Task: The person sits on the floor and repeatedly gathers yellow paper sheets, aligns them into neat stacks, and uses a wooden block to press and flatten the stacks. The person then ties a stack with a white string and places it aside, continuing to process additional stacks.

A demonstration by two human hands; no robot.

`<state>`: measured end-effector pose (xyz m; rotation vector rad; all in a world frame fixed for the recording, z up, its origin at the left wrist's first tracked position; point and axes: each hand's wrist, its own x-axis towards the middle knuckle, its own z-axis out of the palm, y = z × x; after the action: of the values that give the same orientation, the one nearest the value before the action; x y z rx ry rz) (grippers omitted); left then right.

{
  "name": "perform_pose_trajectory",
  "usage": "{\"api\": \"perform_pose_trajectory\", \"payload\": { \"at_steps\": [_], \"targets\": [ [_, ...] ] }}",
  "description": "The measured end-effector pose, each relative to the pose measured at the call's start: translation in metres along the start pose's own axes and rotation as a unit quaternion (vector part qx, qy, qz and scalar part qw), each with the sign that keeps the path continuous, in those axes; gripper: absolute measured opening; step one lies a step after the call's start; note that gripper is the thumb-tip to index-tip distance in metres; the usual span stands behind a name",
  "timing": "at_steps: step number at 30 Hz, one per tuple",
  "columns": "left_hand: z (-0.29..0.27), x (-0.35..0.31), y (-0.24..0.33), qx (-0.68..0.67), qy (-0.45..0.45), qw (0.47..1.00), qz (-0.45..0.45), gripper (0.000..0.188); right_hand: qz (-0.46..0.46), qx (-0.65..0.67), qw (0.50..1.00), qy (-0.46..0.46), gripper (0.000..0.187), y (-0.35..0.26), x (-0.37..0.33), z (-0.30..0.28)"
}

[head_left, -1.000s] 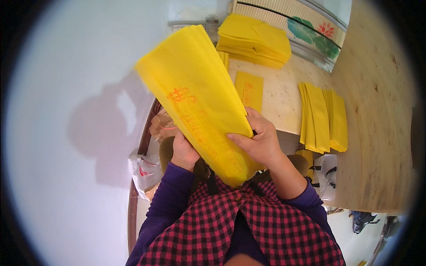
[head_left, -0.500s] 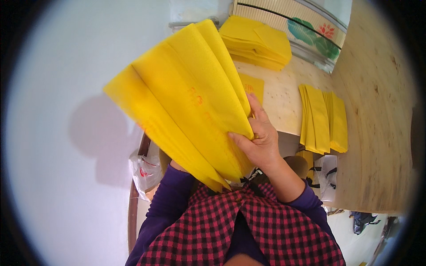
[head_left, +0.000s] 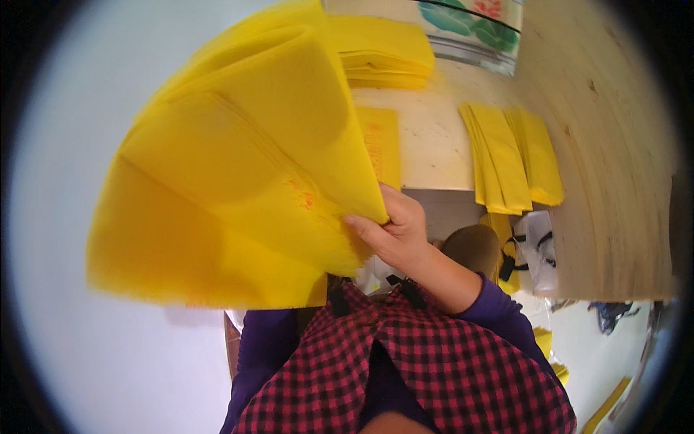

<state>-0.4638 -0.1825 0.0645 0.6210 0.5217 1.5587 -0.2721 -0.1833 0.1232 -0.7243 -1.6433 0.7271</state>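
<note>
A large stack of yellow fabric sheets (head_left: 238, 152), like non-woven cloth with small red markings, is fanned out in front of me. My right hand (head_left: 396, 226) is closed on its right edge, thumb on the near face and fingers behind. The lower left of the stack is spread wide and looks blurred. My left arm (head_left: 269, 351), in a purple sleeve, goes up behind the sheets, so that hand is hidden.
On the wooden table (head_left: 434, 155) lie a thick yellow folded pile (head_left: 383, 54), a flat yellow piece with red print (head_left: 383, 141), and narrow folded yellow bundles (head_left: 499, 159). A wood panel (head_left: 607, 181) stands at right, a white wall (head_left: 65, 217) at left.
The yellow sheets have swung to the left and fanned out wider, and my right hand has shifted left with them. My view has turned, so the table appears higher.
</note>
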Motion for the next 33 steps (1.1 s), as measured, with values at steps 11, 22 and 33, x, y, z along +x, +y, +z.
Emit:
{"api": "perform_pose_trajectory", "payload": {
  "at_steps": [11, 22, 33],
  "targets": [
    [0.065, -0.008, 0.002, 0.153, -0.04, 0.975, 0.155, 0.026, 0.189, 0.278, 0.937, 0.099, 0.019, 0.039, -0.019, -0.018],
    [0.097, -0.006, 0.013, 0.225, -0.021, 0.961, 0.157, 0.031, 0.203, 0.537, 0.81, 0.121, 0.031, 0.091, -0.028, -0.071],
    [0.065, -0.004, 0.053, 0.233, 0.026, 0.962, 0.141, 0.03, 0.326, 0.461, 0.808, 0.168, 0.034, 0.198, -0.007, -0.189]
  ]
}}
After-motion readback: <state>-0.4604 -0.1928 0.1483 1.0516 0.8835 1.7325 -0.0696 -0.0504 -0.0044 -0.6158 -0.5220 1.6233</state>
